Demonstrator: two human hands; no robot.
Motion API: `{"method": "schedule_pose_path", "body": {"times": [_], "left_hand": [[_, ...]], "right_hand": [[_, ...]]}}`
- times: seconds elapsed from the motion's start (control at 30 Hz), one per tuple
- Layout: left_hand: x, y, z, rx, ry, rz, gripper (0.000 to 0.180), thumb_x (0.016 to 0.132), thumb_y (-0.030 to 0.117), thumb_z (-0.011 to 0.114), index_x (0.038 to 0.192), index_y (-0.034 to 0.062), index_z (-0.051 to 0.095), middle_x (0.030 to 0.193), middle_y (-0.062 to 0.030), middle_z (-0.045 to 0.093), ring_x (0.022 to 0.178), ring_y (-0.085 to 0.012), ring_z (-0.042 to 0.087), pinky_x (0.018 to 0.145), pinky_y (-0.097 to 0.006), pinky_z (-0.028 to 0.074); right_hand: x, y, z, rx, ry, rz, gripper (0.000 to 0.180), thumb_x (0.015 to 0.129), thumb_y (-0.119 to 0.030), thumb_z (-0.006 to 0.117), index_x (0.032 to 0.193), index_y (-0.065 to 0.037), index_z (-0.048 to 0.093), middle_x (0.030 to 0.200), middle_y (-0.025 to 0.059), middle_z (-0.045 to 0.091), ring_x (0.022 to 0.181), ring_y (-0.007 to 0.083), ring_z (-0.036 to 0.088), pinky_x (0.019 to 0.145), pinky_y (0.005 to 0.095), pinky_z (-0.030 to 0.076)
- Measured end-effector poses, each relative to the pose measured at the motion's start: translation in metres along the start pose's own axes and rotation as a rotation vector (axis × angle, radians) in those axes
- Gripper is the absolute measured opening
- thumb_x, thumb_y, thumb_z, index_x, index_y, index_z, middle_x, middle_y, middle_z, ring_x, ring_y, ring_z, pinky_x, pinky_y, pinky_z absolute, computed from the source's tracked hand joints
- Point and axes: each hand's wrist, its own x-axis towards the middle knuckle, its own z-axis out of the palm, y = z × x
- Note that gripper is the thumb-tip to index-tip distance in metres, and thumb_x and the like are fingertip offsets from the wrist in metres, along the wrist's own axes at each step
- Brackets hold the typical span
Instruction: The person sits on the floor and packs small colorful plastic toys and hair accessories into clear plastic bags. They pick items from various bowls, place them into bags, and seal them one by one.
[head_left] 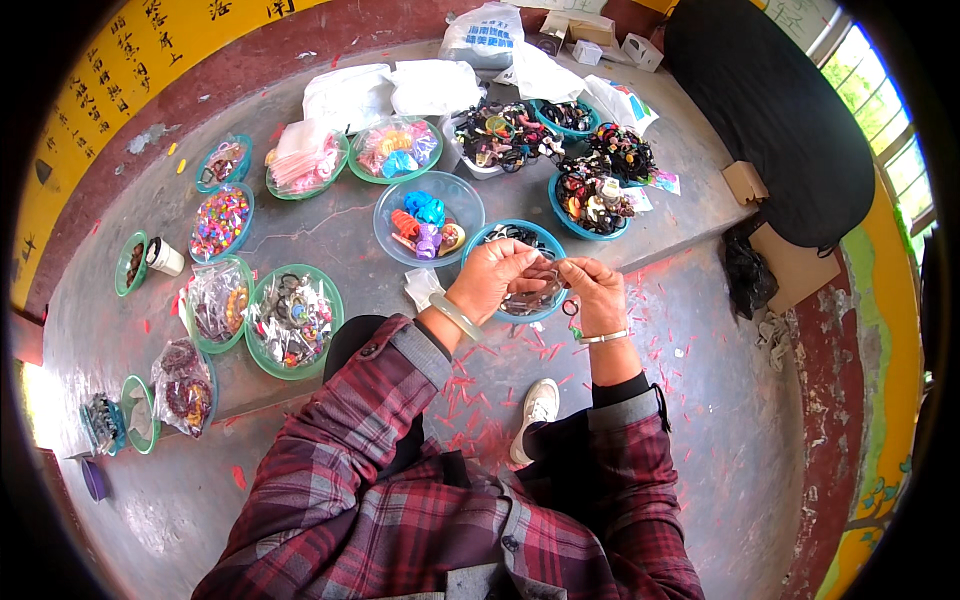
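the grey platform (330, 232) spreads beyond and to the left of the blue basin (546, 236). the clear basin (392, 208), with bright bundles, stands just left of the blue basin; the green bowl (335, 338), with mixed bits, sits farther left. the blue basin itself holds many dark pieces (522, 303); whether those are finished or waiting, i cannot tell. one item seems to be midway through handling, since both hands are busy with it. the left hand (490, 278) is over the blue basin, thumb and fingers pinched; the right hand (598, 290), at that basin's right edge, pinches too. the thin piece (553, 285) is between their fingertips above the blue basin, too small to identify. the dark loop (571, 307) hangs just below the right hand's fingers, beside the blue basin.
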Motion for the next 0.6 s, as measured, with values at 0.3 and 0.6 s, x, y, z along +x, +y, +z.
{"method": "schedule_pose_path", "body": {"times": [0.3,0.6], "left_hand": [[-0.003,0.004,0.004,0.036,0.018,0.003,0.019,0.087,0.014,0.048,0.095,-0.0015,0.055,0.097,-0.0136,0.06,0.084,-0.0169,0.06,0.067,-0.023,0.052],[0.008,0.003,-0.01,1.077,0.024,0.676,0.026,0.076,0.02,0.062,0.098,0.0055,0.061,0.096,-0.0062,0.061,0.097,-0.0201,0.053,0.083,-0.032,0.042]], "right_hand": [[-0.003,-0.007,0.003,-0.031,0.099,0.011,0.007,0.072,-0.001,0.066,0.079,-0.001,0.066,0.071,0.0009,0.06,0.065,0.0068,0.052,0.059,0.0183,0.04],[-0.003,-0.01,-0.007,-0.39,-0.009,-0.171,0.007,0.07,-0.001,0.066,0.077,0.001,0.065,0.071,0.0039,0.059,0.066,0.0092,0.054,0.059,0.0205,0.041]]}}
